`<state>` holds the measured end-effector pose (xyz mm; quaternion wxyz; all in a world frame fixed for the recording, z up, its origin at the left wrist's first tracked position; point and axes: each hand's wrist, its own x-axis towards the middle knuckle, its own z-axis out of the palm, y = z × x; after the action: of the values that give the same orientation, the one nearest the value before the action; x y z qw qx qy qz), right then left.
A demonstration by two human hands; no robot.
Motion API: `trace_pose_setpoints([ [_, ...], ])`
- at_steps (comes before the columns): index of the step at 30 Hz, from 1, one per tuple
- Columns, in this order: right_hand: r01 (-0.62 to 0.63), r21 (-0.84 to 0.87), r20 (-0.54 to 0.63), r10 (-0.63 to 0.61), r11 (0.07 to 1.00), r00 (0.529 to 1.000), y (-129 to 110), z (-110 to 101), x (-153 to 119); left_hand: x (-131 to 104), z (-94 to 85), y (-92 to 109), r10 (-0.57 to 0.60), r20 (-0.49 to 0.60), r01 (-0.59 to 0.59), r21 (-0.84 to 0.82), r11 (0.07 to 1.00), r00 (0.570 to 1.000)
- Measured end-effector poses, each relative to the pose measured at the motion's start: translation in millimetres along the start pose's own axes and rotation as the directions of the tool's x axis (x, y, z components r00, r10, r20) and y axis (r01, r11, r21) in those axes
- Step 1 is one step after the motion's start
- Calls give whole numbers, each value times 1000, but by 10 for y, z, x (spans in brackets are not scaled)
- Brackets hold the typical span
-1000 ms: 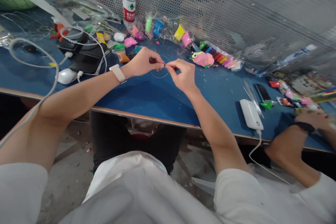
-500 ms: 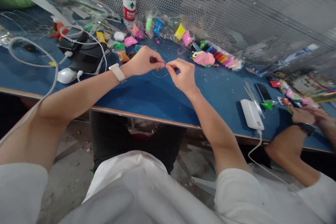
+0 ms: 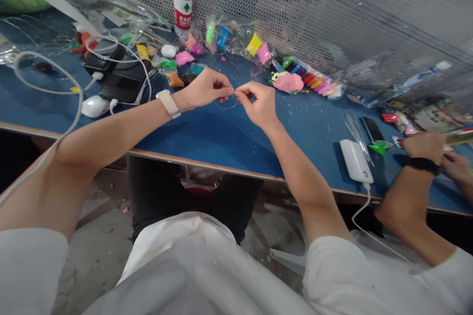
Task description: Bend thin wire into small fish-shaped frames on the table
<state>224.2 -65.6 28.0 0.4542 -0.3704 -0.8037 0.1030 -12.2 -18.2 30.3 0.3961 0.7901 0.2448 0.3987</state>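
Note:
My left hand [image 3: 208, 89] and my right hand [image 3: 258, 102] meet fingertip to fingertip above the blue table [image 3: 218, 138]. Both are pinched on a thin, pale thread [image 3: 226, 108], which hangs in a small loop below the fingers. Its ends between the fingertips are too small to make out. Right of my right hand lies a pink clay figure [image 3: 287, 82] with a yellow part and green bits. Small clay packets, one of them orange [image 3: 173, 79], lie beside my left hand.
A water bottle [image 3: 183, 2] stands by the perforated metal screen. Black devices [image 3: 123, 81], a white mouse-shaped object [image 3: 94, 107] and looping cables are at left. At right are a white power bank [image 3: 355, 161] and another person's hands [image 3: 424, 147].
My hands stay pinched together, with the fingertips slightly more apart. At the right, the other person's near hand has lifted and turned.

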Motion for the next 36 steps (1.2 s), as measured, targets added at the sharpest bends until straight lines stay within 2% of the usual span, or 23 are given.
trace_pose_setpoints([
  [6, -35, 4, 24, 35, 999, 999, 20, -11, 6, -22, 15, -30, -25, 5, 26, -14, 1000, 1000],
  [16, 5, 16, 14, -5, 1000, 1000, -14, -44, 12, -17, 87, -10, -99, 71, 111, -202, 973, 993],
  [18, -37, 57, -3, 37, 998, 999, -17, -27, 7, -23, 69, -7, -64, 47, 70, -147, 987, 997],
  [21, -145, 142, -29, 151, 979, 988, 25, 12, 5, -40, 31, -21, 57, -21, -55, 65, 996, 998],
  [26, -219, 269, -10, 230, 938, 973, 116, 48, 25, -53, 22, -110, 272, -51, -228, 409, 883, 961],
  [32, -324, 391, 96, 312, 862, 945, 87, 75, 54, -71, -9, -158, 341, -61, -252, 557, 792, 938],
  [36, -338, 436, 114, 321, 834, 940, 103, 91, 50, -92, -41, -123, 317, -23, -245, 583, 775, 948],
])
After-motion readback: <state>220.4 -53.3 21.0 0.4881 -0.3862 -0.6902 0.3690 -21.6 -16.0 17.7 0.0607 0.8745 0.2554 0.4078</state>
